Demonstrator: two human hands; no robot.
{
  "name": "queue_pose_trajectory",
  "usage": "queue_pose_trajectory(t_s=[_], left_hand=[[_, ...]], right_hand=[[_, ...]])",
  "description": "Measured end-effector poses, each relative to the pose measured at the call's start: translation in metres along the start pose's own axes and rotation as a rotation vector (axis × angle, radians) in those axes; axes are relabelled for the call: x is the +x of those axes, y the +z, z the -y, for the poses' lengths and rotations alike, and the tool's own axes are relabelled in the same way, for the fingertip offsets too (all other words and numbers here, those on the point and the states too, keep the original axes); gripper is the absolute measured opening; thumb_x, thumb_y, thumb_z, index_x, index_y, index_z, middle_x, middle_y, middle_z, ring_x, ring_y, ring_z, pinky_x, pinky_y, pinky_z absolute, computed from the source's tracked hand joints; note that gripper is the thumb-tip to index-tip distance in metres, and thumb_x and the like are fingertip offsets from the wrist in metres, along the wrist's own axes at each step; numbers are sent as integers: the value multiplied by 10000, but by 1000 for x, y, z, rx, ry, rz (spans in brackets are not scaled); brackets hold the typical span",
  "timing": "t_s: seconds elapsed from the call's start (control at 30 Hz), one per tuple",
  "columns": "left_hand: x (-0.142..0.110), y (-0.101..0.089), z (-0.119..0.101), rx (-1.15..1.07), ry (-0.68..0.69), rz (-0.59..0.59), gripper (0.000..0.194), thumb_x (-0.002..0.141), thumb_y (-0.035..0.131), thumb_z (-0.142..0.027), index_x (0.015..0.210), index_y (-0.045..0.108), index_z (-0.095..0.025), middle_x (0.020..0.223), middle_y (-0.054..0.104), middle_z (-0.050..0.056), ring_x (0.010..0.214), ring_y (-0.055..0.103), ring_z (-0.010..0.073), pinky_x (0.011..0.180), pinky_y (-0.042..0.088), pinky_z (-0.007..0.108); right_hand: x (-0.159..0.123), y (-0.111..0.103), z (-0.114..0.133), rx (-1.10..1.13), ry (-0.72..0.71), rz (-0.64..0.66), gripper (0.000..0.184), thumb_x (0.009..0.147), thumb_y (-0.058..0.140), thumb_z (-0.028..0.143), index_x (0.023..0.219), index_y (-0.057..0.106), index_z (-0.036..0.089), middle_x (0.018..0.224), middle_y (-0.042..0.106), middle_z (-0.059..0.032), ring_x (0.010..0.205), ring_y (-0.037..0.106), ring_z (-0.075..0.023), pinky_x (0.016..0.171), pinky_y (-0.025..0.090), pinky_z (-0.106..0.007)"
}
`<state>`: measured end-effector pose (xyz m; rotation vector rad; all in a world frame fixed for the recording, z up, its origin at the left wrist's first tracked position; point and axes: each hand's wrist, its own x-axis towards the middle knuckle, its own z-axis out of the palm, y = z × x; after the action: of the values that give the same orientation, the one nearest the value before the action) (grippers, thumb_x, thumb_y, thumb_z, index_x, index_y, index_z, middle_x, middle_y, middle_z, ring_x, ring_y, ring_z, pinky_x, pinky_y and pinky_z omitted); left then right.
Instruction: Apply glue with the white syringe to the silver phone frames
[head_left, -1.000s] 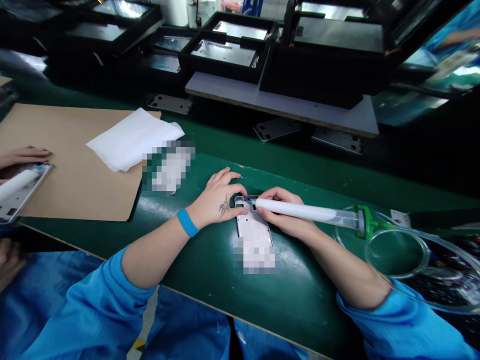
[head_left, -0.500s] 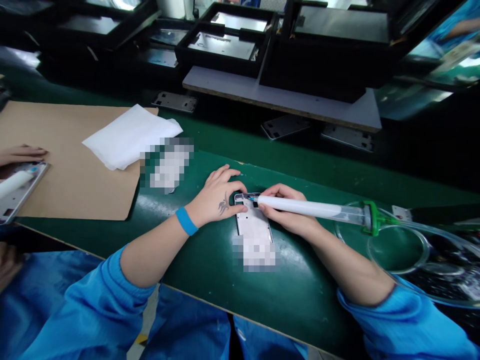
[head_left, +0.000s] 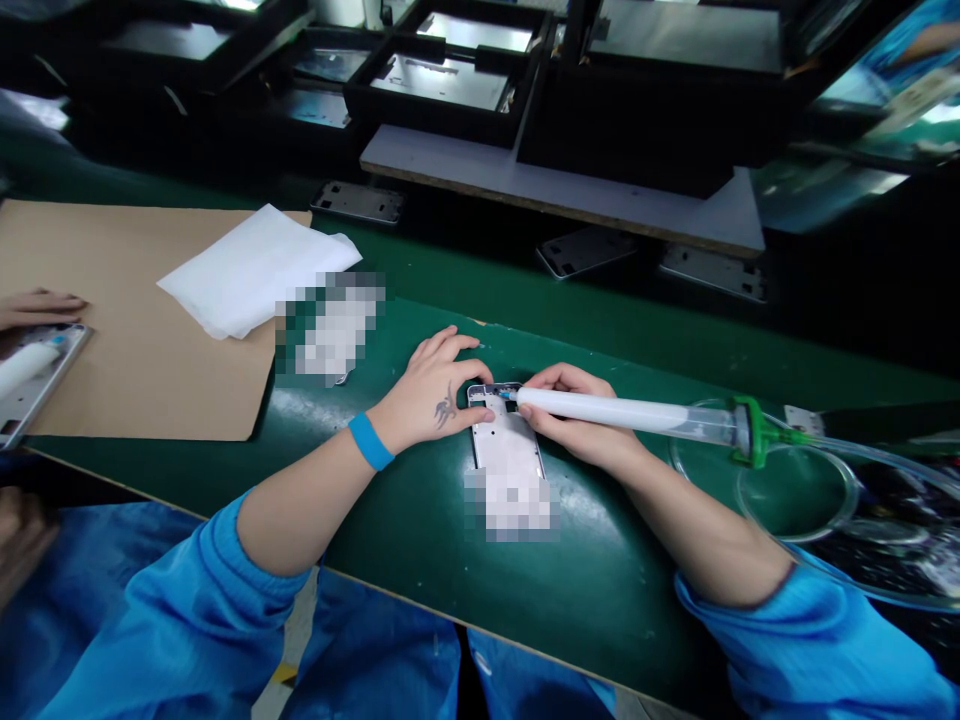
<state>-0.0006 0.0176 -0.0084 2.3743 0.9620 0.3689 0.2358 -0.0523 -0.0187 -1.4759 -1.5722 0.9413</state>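
A silver phone frame (head_left: 505,450) lies flat on the green bench mat (head_left: 420,520) in front of me. My left hand (head_left: 435,392) presses on its top left corner with the thumb and fingers; a blue band circles the wrist. My right hand (head_left: 574,425) is closed round a white glue syringe (head_left: 630,414), held like a pen. The syringe's blue tip touches the frame's top edge. A green cap and a clear hose (head_left: 795,470) lead off the syringe's rear end to the right.
A brown cardboard sheet (head_left: 142,340) with white cloth (head_left: 255,265) lies to the left. A co-worker's hand (head_left: 37,305) holds another frame at the far left. Black trays (head_left: 442,85) and a grey board (head_left: 570,195) stand behind, with spare frames (head_left: 581,250) below.
The syringe tip has shifted slightly along the frame's top edge, and the view has drifted a little. Both hands stay on the frame.
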Motion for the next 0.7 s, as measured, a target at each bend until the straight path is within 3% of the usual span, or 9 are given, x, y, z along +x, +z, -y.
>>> queue_pose_trajectory(t_s=[0.7], left_hand=[[-4,2,1,3,-18,-14,412,805,859,-499,1124,748,-264,1520,517,117,1580,260,423,1245,290,662]], right_hand=[[3,7,0,45,20,-48,215,766,807,389,859,700,228,778,738,-45,639,664,-189,556,504,-292]])
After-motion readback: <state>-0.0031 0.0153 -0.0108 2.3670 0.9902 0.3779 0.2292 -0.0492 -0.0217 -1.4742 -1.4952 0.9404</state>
